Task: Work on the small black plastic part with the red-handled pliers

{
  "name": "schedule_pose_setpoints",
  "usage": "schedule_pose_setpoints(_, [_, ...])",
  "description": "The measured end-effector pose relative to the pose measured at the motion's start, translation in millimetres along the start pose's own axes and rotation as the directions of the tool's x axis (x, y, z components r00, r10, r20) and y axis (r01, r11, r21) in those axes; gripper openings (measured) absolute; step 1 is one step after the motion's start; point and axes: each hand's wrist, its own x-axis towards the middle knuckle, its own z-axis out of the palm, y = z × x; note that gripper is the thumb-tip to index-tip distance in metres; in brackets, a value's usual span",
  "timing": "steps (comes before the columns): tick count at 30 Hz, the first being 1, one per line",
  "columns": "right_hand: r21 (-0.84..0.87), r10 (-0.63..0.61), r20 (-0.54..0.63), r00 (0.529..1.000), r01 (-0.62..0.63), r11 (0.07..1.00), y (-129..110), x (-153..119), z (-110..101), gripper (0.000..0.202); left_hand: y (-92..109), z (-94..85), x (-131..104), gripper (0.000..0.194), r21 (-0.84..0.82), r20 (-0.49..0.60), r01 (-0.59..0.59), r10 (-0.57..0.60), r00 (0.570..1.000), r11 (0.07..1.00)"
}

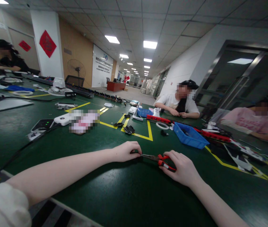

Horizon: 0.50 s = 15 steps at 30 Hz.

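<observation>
Lead: State of the hands?

Second: Right hand [183, 167] closed around one pair of red-handled pliers [160, 160], handles parted. Left hand [127, 152] has its fingertips pinched together at the plier tips; whether they grip a small part, cannot tell.

Lead: Alignment?

Second: Pliers lie between the hands, above the counter [129, 192]. Long axis runs roughly from four o'clock at the handles to ten at the tips, aimed at the left fingertips. Handles: right hand nearer.

Lead: Count, outward?

Second: Four dark groups: three at eleven o'clock, the largest being a heap [129, 129], pieces overlapping, uncountable; one small group [164, 133] near one. Blue trays, two: larger [198, 142] at two, smaller [144, 113] at twelve.
</observation>
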Motion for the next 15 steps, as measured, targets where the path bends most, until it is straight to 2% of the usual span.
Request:
schedule_pose_setpoints(9, [-0.079,-0.034,-0.064,0.997,0.029,0.996,6,-1,4,0.04,14,-3.0,1,0.012,0.099,0.016,0.053,-0.055,0.998,0.994])
schedule_pose_setpoints(15, [-0.135,-0.057,-0.098,0.994,0.044,0.99,6,-2,2,0.041,20,-4.0,0,0.014,0.223,0.041,0.14,-0.153,0.987,0.965])
